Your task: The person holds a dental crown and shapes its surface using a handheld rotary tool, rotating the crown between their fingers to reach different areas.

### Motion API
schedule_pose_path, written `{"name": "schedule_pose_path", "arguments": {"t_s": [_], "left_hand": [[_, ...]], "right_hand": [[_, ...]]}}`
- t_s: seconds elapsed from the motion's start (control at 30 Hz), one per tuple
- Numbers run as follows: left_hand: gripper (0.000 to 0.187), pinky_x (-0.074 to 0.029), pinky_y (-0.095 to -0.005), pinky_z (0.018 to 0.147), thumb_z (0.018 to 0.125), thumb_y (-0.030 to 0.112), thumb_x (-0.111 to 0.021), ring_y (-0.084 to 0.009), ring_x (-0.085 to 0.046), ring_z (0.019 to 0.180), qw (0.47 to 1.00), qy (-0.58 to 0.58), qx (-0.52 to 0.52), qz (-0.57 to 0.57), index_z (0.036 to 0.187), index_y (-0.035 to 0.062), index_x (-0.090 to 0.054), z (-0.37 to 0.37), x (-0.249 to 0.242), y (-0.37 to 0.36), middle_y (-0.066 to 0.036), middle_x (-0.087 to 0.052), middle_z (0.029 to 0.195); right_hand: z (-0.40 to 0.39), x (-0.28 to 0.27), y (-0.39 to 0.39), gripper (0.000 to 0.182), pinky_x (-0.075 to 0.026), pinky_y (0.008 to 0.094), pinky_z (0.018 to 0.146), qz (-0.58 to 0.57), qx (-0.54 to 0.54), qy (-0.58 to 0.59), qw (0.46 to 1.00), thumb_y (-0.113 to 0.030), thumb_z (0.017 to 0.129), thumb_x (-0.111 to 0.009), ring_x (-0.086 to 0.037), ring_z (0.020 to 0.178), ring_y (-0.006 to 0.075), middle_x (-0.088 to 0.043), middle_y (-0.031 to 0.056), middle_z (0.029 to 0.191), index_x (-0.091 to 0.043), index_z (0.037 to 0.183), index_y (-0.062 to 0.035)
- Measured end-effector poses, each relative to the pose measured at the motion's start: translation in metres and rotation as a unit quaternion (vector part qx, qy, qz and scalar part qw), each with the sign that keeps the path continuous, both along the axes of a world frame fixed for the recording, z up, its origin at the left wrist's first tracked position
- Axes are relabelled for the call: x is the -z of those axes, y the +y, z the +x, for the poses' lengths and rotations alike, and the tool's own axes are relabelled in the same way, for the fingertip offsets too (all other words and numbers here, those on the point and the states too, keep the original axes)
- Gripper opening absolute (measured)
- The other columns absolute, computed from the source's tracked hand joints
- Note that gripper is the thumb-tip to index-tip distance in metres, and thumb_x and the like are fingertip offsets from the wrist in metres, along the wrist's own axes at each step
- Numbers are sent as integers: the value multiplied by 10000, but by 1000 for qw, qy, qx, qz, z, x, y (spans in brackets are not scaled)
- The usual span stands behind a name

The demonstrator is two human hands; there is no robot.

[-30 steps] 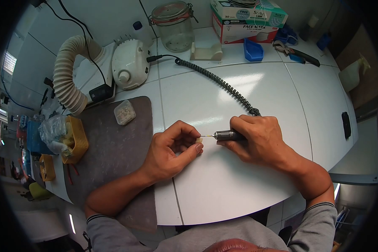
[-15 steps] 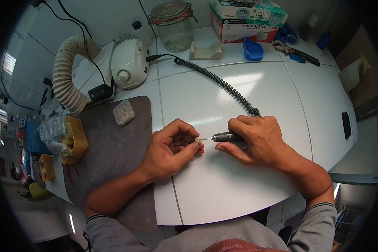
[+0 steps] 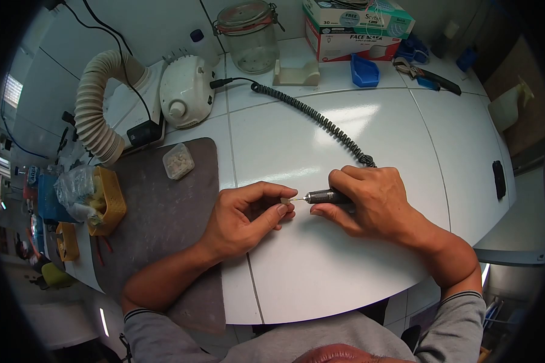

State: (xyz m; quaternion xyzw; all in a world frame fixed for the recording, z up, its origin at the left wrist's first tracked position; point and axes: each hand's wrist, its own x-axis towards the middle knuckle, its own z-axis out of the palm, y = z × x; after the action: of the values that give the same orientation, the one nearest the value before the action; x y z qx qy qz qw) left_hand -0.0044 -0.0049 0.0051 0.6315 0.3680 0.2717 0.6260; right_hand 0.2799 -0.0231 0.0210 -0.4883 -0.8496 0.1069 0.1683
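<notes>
My right hand (image 3: 372,202) is wrapped round a black rotary handpiece (image 3: 324,197), its thin metal bit pointing left. Between the thumb and fingers of my left hand (image 3: 248,213) sits a small cream-coloured piece (image 3: 286,200), mostly covered by the fingertips; it looks like a dental piece. The bit's tip reaches this piece, though contact is hard to make out. A black coiled cord (image 3: 312,115) runs from behind my right hand to a white control unit (image 3: 186,94) with a knob.
A grey mat (image 3: 163,224) covers the table's left side, with a small clear box (image 3: 178,161) of pale pieces on it. Yellow baskets (image 3: 111,202) stand farther left. A ribbed hose (image 3: 94,109), glass jar (image 3: 246,45), mask boxes (image 3: 357,33) and blue tray (image 3: 364,71) line the back.
My left index finger has lowered and straightened over the small piece, which now shows less between the fingers. My right hand and the handpiece stay almost still.
</notes>
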Motion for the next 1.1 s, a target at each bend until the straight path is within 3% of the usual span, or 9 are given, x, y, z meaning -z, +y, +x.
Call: {"name": "schedule_pose_path", "arguments": {"t_s": [0.27, 0.67, 1.1], "left_hand": [[140, -684, -275, 876, 1080, -2, -704, -239, -799, 1143, 1000, -12, -11, -5, 1190, -19, -620, 2, 1, -1, -185, -804, 1160], [171, -685, -327, 958, 1005, -43, -789, -187, -797, 1075, 998, -41, -25, 36, 1101, -3, -653, 0, 13, -1, -151, -792, 1119], [244, -686, -311, 932, 1039, -13, -761, -203, -808, 1083, 999, 7, -36, 19, 1265, -41, -675, 1, 6, -3, -146, -812, 1124]], "right_hand": [[0, 0, 0, 530, -492, 405, 455, -2, 2, -4, 1000, -596, 1003, -758, -670, 524, 252, -672, 57, 705, -665, 871, -92], [0, -2, 0, 499, -493, 406, 451, -11, -6, -4, 1000, -557, 988, -787, -665, 517, 253, -686, 57, 713, -660, 860, -93], [0, 1, 0, 493, -481, 406, 446, 1, -4, 5, 1000, -546, 992, -788, -654, 510, 256, -671, 53, 702, -649, 858, -93]]}}
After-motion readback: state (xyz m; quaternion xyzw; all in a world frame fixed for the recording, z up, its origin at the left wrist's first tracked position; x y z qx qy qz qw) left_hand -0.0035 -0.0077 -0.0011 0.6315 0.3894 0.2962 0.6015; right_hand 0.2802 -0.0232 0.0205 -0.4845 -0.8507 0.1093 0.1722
